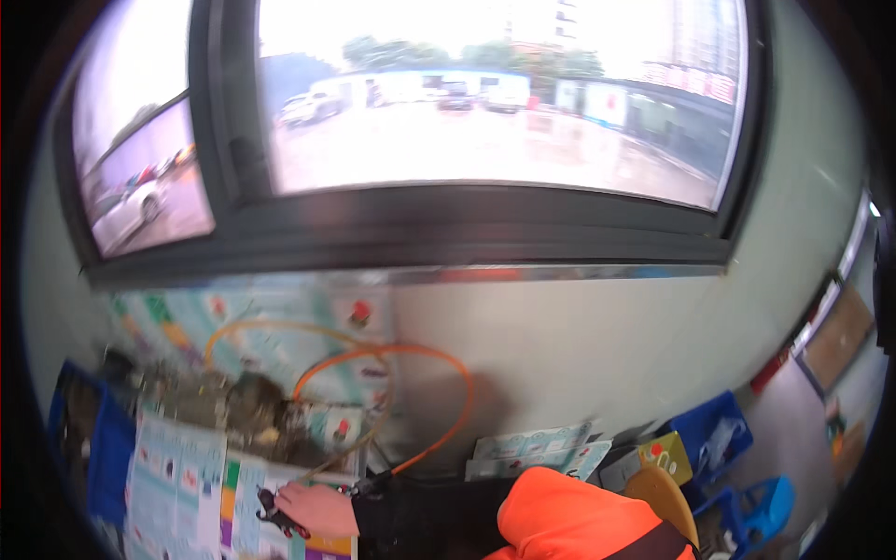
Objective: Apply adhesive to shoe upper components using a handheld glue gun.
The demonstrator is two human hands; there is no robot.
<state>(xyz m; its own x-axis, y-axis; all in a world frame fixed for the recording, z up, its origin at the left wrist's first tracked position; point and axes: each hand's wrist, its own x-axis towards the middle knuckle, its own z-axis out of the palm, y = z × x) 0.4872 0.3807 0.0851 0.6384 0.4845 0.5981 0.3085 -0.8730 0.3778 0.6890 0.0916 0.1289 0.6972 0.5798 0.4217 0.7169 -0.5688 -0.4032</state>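
Window (pixel 504 140): biggest thing before you, dark-framed; parked cars and low buildings outside, glare strong.
Wall (pixel 579 345): pale, under the window and round to your right.
Printed sheets (pixel 177 476): spread at lower left, white with coloured blocks; others stand against the wall.
Vest (pixel 579 523): orange, at the lower edge; black sleeve (pixel 429 513) runs left from it.
Bins: blue left bin (pixel 105 457) beside the sheets; blue right bin (pixel 728 429) well apart.
Orange hose (pixel 471 383): loops before the wall, lower end near your wrist.
Chair (pixel 667 490): yellow, just beyond the vest.
Hands: your right hand (pixel 322 509) palm-down, fingers partly curled over a dark tool; cannot tell whether it grips. Left hand out of view, state unknown.
Dark tool (pixel 269 509): black with red parts, over the sheets, at your right fingertips; blurred.
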